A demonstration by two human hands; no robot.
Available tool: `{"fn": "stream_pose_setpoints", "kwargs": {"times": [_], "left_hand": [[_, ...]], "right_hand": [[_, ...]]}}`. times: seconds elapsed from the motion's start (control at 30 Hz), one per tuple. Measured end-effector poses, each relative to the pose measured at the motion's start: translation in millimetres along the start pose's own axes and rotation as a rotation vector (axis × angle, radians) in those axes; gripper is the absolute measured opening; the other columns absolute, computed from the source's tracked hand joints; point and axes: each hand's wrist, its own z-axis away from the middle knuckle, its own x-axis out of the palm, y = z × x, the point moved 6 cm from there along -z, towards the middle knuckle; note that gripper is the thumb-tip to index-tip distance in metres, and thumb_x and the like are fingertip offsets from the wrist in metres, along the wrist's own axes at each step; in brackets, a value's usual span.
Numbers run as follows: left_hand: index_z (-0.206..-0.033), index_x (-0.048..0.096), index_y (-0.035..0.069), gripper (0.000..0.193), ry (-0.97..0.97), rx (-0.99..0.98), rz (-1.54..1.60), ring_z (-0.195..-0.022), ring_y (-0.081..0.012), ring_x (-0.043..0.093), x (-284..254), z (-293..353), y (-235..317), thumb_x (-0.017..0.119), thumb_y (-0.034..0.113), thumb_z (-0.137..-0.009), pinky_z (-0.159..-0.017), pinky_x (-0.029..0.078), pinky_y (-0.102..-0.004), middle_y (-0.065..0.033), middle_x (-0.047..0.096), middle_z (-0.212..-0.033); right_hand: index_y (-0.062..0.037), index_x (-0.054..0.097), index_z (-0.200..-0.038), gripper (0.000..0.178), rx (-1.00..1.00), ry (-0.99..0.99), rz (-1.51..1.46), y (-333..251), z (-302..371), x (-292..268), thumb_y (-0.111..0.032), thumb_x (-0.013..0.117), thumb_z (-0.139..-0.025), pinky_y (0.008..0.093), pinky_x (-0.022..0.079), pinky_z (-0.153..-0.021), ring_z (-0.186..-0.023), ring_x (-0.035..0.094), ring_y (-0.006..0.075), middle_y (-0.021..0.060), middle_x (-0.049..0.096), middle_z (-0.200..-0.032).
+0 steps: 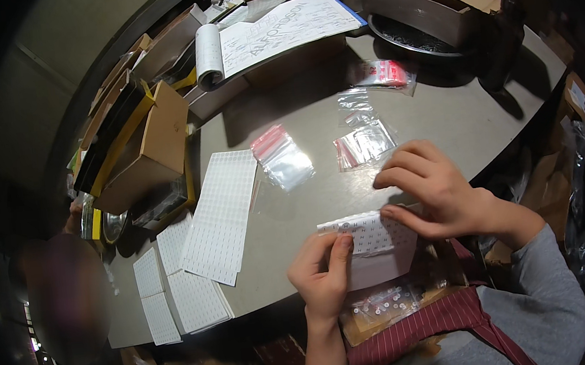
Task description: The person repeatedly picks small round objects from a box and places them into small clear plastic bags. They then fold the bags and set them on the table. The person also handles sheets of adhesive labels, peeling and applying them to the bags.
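A small white label sheet with rows of tiny dark marks is held near the front edge of the table, its lower part blank. My left hand pinches its left end between thumb and fingers. Over the sheet's right end is my right hand, its fingers curved and spread, its thumb at the sheet's upper edge. Beyond the sheet lie small clear zip bags and, further left, a fanned stack of red-topped zip bags. Below the sheet, a bag of small white round pieces rests near my lap.
Long label sheets and shorter label stacks cover the table's left side. Cardboard bins line the far left. A clipboard of papers, a black round tray, a red-printed bag pack and a dark bottle stand further back.
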Motion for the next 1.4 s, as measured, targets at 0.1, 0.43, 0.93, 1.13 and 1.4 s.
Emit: {"fn": "stream_pose_setpoints", "kwargs": {"times": [0.1, 0.43, 0.93, 1.13, 1.4], "left_hand": [[-0.089, 0.07, -0.004, 0.005, -0.018, 0.074, -0.065, -0.073, -0.0166, 0.062, 1.4, -3.1, 2.4, 0.073, 0.0, -0.09, -0.068, 0.048, -0.0274, -0.0099, 0.069, -0.081], [-0.092, 0.071, -0.005, 0.007, -0.026, -0.022, -0.021, -0.073, -0.0154, 0.063, -6.0, -0.6, -5.0, 0.074, 0.001, -0.09, -0.068, 0.05, -0.0273, -0.0095, 0.07, -0.083], [-0.088, 0.071, -0.005, 0.009, -0.019, -0.034, 0.045, -0.069, -0.0149, 0.062, -12.2, -5.7, -8.6, 0.076, 0.002, -0.087, -0.064, 0.048, -0.0266, -0.0098, 0.069, -0.079], [-0.087, 0.069, -0.008, 0.01, -0.034, -0.074, 0.05, -0.072, -0.0125, 0.059, -11.0, -6.3, -6.0, 0.073, 0.001, -0.089, -0.067, 0.046, -0.0254, -0.0074, 0.067, -0.08], [-0.089, 0.071, -0.007, 0.008, 0.016, -0.059, 0.083, -0.073, -0.0151, 0.063, -13.7, -4.0, -8.0, 0.075, 0.0, -0.087, -0.068, 0.048, -0.0258, -0.0104, 0.069, -0.08]], "right_hand": [[-0.0033, 0.061, -0.106, 0.041, -0.142, -0.026, -0.039, -14.0, -18.3, 8.1, -0.007, 0.074, -0.068, 0.0426, 0.046, -0.091, -0.1, 0.056, 0.0348, 0.0142, 0.059, -0.103], [-0.0062, 0.061, -0.095, 0.031, -0.421, 0.074, 0.097, -33.0, -25.2, 28.2, -0.007, 0.067, -0.064, 0.0451, 0.049, -0.083, -0.096, 0.057, 0.0335, 0.0141, 0.059, -0.099], [0.0015, 0.073, -0.093, 0.029, 0.511, -0.299, -0.054, 199.7, -95.0, 24.7, -0.023, 0.069, -0.08, 0.0369, 0.052, -0.075, -0.081, 0.069, 0.0269, 0.0182, 0.072, -0.085], [0.0014, 0.072, -0.091, 0.028, 0.447, -0.275, 0.08, 196.9, -92.9, 28.2, -0.024, 0.071, -0.079, 0.0403, 0.053, -0.078, -0.085, 0.07, 0.0323, 0.0199, 0.072, -0.088], [0.0006, 0.07, -0.096, 0.035, 0.455, -0.333, 0.23, 200.4, -98.5, 12.5, -0.033, 0.076, -0.085, 0.0446, 0.052, -0.078, -0.088, 0.069, 0.037, 0.0214, 0.071, -0.09]]}}
